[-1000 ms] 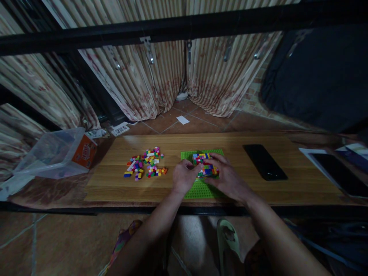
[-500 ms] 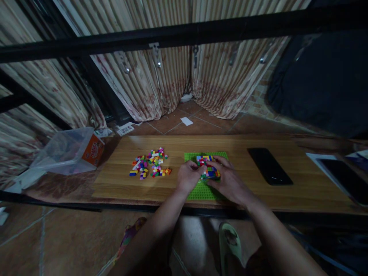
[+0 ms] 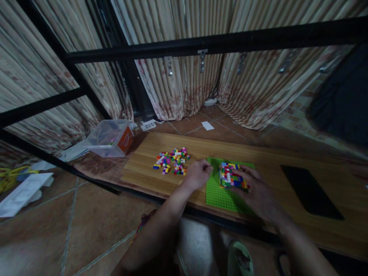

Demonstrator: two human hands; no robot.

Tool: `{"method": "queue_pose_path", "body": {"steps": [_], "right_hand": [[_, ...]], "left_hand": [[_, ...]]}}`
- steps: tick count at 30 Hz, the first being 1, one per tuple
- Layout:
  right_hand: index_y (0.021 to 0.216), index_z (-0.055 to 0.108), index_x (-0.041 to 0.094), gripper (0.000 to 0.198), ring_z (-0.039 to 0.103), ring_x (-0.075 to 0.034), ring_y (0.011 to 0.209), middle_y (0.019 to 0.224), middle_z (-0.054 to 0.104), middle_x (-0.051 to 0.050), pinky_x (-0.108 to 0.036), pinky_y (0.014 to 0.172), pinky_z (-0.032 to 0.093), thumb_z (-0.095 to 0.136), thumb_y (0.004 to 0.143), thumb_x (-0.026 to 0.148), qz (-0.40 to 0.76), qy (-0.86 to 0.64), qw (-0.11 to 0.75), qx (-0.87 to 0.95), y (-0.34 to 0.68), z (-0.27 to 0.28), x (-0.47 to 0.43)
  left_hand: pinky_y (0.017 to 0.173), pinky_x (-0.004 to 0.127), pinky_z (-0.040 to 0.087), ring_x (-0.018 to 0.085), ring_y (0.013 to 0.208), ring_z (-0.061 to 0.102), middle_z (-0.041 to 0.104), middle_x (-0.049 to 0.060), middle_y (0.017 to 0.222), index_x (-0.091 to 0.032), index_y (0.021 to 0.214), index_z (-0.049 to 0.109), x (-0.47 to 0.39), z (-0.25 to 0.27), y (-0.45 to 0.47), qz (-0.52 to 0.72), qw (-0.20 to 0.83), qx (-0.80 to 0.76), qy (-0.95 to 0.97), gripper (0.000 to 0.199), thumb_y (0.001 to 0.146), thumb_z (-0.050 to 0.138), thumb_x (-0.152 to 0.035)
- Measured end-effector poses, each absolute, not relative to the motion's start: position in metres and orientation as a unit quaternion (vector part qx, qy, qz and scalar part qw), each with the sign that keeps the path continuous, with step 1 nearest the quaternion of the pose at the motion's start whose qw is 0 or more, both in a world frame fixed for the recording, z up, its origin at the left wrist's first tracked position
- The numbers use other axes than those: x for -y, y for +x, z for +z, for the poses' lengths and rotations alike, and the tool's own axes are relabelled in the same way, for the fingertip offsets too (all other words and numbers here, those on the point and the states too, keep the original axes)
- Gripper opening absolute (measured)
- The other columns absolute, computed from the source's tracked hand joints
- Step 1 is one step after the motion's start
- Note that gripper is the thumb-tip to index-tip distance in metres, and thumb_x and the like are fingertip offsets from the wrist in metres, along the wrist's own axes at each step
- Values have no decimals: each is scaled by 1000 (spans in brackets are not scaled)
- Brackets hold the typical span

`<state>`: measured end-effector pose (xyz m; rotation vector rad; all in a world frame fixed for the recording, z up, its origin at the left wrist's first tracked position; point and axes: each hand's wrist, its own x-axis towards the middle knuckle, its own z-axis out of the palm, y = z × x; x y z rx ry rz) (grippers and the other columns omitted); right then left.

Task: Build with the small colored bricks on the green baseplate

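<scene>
Near edge: both forearms reach in over the tiled floor (image 3: 57, 230). Left hand (image 3: 198, 174) rests on the wood-grain surface (image 3: 287, 161) between brick pile and baseplate, fingers curled into a loose fist; cannot tell if it pinches a brick. Right hand (image 3: 258, 191) lies partly open, fingers cupped against the right and near sides of the brick block (image 3: 230, 176), touching it. Block is a squat multicolour cube of small studded plastic bricks, standing on the green baseplate (image 3: 218, 195), a flat studded square whose near side almost reaches the surface's front edge. Left of the left hand, a loose brick pile (image 3: 172, 161), mixed colours, scattered flat, apart from the baseplate. Right, a black phone (image 3: 310, 191), glossy slab, well apart from the block; bare wood between them. Farther left, off the plank's end, a clear plastic tub (image 3: 109, 134) with an orange label. Behind: ribbed striped curtains (image 3: 178, 88), black metal bars (image 3: 215, 40) crossing above.
</scene>
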<state>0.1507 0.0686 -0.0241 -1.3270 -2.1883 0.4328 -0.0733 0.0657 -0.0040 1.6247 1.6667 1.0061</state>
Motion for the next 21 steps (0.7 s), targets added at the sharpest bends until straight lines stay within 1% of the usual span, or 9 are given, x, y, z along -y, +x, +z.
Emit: {"method": "queue_pose_path", "body": {"steps": [3,7,10,13,17,21], "right_hand": [[119,59,27,42,50,-32,121,135,46,-8,-52,104,41,59,80,41,152,-489,278,813,151,-26,-70],[119,60,27,41,51,-32,120,134,48,-9,-51,102,43,59,80,40,150,-488,278,813,151,-27,-70],[119,59,26,42,51,-31,121,134,47,-9,-50,103,42,58,80,41,152,-489,278,813,151,-26,-70],[119,60,25,42,51,-31,121,133,48,-10,-50,103,42,57,80,42,147,-489,279,814,151,-27,-71],[119,60,27,41,51,-31,121,134,48,-9,-50,102,43,57,80,41,142,-489,279,814,152,-29,-72],[118,60,27,42,52,-32,120,134,48,-8,-51,101,44,58,79,42,147,-491,280,812,153,-31,-72]], "left_hand": [[67,25,46,15,70,62,70,2,75,-19,73,68,-69,0,-107,334,283,-633,638,15,75,53,-16],[67,25,48,15,68,62,69,1,71,-18,76,71,-67,7,-146,296,298,-636,648,18,67,59,-10],[69,27,48,18,72,63,70,1,76,-21,77,73,-60,13,-156,234,267,-640,681,21,62,63,-10],[77,29,48,21,81,64,72,2,84,-24,80,74,-53,17,-152,180,236,-649,700,24,62,65,-11],[89,29,45,22,94,63,73,3,91,-26,78,74,-51,14,-144,186,221,-637,715,27,61,63,-7],[91,31,45,23,94,62,72,3,88,-26,74,73,-53,7,-141,191,213,-643,710,27,61,60,-6]]}}
